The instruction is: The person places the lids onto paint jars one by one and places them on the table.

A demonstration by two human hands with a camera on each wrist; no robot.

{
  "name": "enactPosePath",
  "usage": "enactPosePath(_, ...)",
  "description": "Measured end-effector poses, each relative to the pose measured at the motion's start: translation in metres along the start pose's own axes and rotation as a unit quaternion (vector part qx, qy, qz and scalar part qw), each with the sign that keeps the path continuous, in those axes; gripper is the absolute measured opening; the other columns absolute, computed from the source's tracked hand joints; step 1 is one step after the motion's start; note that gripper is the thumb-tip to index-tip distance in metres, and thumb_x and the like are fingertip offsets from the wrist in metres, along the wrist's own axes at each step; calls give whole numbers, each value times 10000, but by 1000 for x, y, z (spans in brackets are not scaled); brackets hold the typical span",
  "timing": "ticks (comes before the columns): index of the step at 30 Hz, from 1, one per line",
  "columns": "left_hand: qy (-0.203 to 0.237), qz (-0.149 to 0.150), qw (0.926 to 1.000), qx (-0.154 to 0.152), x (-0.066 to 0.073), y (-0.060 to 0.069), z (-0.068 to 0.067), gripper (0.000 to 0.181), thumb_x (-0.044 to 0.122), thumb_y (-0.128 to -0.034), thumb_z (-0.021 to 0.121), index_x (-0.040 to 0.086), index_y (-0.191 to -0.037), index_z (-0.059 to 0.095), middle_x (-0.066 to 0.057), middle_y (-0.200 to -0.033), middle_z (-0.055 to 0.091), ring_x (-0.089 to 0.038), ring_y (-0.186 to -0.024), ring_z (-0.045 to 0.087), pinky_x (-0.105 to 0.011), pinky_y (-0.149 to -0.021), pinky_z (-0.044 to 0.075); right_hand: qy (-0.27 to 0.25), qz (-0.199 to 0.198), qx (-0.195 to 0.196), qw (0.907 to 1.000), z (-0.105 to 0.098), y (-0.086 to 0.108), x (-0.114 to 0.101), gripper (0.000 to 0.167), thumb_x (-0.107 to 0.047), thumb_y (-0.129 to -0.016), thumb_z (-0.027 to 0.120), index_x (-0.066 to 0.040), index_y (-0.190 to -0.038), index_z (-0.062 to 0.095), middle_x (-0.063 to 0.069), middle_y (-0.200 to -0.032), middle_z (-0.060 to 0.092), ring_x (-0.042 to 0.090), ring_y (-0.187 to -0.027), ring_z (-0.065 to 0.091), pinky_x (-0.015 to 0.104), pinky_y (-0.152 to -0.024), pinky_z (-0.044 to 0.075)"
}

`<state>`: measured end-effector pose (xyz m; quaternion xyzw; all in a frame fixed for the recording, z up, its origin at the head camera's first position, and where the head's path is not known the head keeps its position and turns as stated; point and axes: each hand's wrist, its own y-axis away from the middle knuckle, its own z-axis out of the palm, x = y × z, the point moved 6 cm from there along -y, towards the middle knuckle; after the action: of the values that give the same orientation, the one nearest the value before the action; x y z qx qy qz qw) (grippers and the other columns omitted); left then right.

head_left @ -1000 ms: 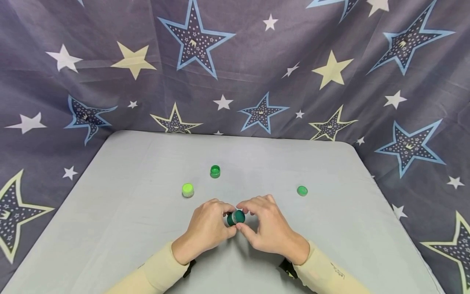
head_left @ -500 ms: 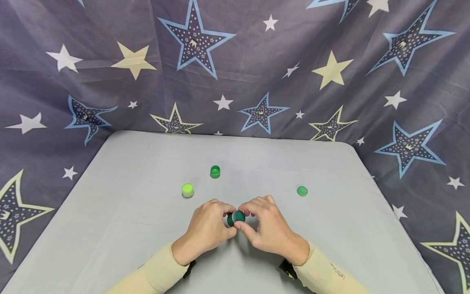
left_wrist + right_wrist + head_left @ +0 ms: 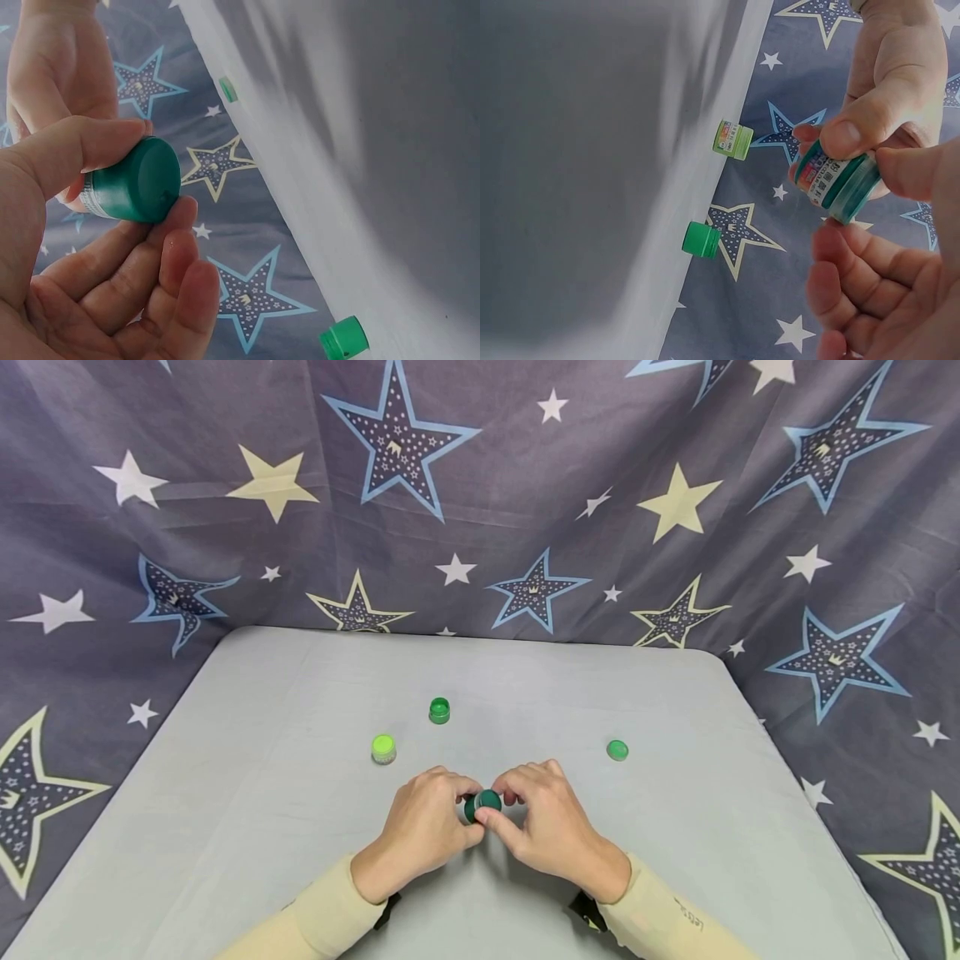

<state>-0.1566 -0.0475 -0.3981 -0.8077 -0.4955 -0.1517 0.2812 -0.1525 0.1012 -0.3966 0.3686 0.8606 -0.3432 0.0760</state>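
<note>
A small dark green jar [image 3: 139, 180] with a printed label, seen in the right wrist view, is held between the two hands near the table's front middle. My left hand [image 3: 427, 817] grips the body of the jar [image 3: 826, 176] between thumb and fingers. At the jar's other end, my right hand [image 3: 551, 818] pinches the clear-rimmed dark green lid [image 3: 855, 191] with the thumb on one side and fingertips on the other. The remaining right fingers are loosely bent.
On the grey table [image 3: 315, 693], a lime green jar [image 3: 383, 749] stands left of the hands. Behind it is a green jar [image 3: 439, 711] that looks uncovered. A green lid [image 3: 617, 750] lies to the right. Star-patterned cloth [image 3: 480, 485] hangs behind and at both sides.
My right thumb and fingers have shifted slightly around the lid, the thumb moving a little to the left. My left hand has kept its place.
</note>
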Motion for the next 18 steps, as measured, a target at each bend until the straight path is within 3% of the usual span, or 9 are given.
enactPosePath(13, -39, -35, 10000, -14, 0, 1, 2, 235, 193, -684, 919, 170, -885, 799, 115, -786, 687, -56, -693, 510, -241, -574, 426, 116, -90, 58, 9999, 1, 0, -2, 232, -359, -917, 775, -148, -891, 683, -41, -754, 616, 112, -678, 558, 297, -721, 359)
enactPosePath(18, -19, -20, 10000, -85, -2, 0, 2, 256, 194, -688, 923, 167, -915, 806, 90, -847, 728, -72, -736, 565, -258, -601, 467, 75, -76, 111, 9999, 0, 0, -1, 242, -374, -895, 794, -147, -899, 708, -37, -753, 631, 109, -684, 569, 297, -719, 365)
